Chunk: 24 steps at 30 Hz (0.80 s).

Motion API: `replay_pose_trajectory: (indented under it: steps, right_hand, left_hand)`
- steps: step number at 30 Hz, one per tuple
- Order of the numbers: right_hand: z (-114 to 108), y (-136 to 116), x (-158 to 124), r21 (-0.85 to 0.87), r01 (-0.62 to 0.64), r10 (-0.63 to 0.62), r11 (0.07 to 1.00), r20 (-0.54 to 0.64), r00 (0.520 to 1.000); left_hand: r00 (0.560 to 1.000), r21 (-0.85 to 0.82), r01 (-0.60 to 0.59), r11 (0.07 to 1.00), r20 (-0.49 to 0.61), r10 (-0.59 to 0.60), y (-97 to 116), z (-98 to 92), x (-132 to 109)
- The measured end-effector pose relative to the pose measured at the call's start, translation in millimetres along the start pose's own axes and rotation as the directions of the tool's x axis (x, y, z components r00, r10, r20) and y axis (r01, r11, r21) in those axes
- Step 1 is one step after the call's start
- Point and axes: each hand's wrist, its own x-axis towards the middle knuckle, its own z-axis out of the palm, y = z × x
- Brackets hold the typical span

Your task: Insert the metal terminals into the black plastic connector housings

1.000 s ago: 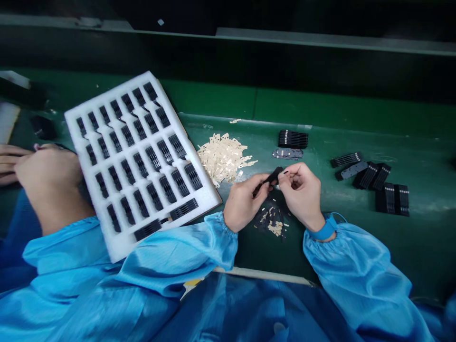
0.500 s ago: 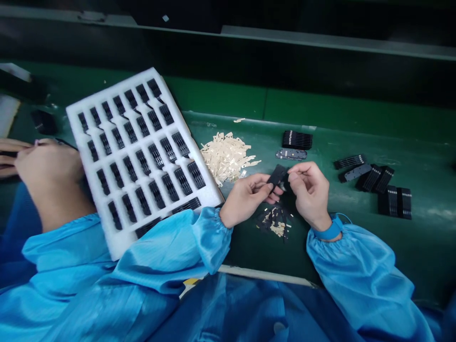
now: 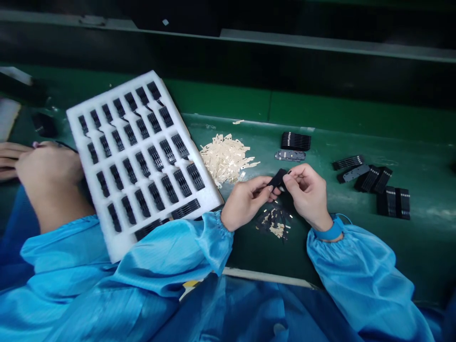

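Note:
My left hand (image 3: 247,199) grips a small black part (image 3: 277,178) between thumb and fingers. Close beside it, my right hand (image 3: 309,192) is closed, thumb and index finger pinched at the part's right end; whatever is between those fingertips is too small to make out. Below the hands lies a small pile of dark and cream scraps (image 3: 278,228). A larger heap of flat cream pieces (image 3: 228,156) sits to the left of the part. Behind my hands are a stack of black parts (image 3: 296,141) and a single grey-black plate (image 3: 290,155).
A white foam tray (image 3: 117,247) with rows of black parts stands at the left, partly under my left sleeve. Another person's hand and forearm (image 3: 50,166) are at the far left. More black stacks (image 3: 370,178) lie on the green table (image 3: 359,237) at the right.
My right fingertips have moved slightly left, closer against the black part. The black part is tilted a little differently in my left hand. The other person's fingers have shifted slightly.

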Motion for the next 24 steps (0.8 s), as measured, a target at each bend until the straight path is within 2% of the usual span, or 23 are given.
replay_pose_trajectory:
  steps: [3,5,8,12,15,19,22,24]
  right_hand:
    - [-5,-4,4,0.031,-0.029,0.027,0.999,0.06,0.998]
    - [-8,-8,7,0.07,-0.052,0.045,0.996,0.109,0.993]
    - [-13,-12,9,0.184,-0.106,0.064,0.977,0.22,0.973]
    - [-13,-13,4,0.319,-0.177,0.064,0.931,0.335,0.94]
    - [-9,-13,-1,0.348,-0.139,0.019,0.927,0.328,0.945]
    - [-3,-14,-3,0.288,-0.062,-0.016,0.956,0.26,0.965]
    - [-5,-15,-1,0.25,-0.061,-0.018,0.966,0.302,0.953]
    - [-9,-16,2,0.212,-0.03,-0.028,0.977,0.262,0.965]
  left_hand:
    - [1.0,0.03,0.007,1.0,0.018,-0.007,5,-3.1,0]
    - [0.998,-0.032,0.037,0.999,0.056,-0.036,9,-5.4,1]
    - [0.978,-0.201,0.163,0.966,0.161,-0.132,14,-8.3,1]
    - [0.923,-0.407,0.358,0.841,0.293,-0.251,13,-9.4,1]
    - [0.899,-0.483,0.421,0.768,0.336,-0.281,13,-8.9,1]
    - [0.89,-0.517,0.444,0.732,0.345,-0.297,16,-9.2,2]
    - [0.883,-0.54,0.462,0.704,0.353,-0.309,17,-11.0,3]
    - [0.885,-0.548,0.461,0.697,0.343,-0.315,16,-12.4,3]
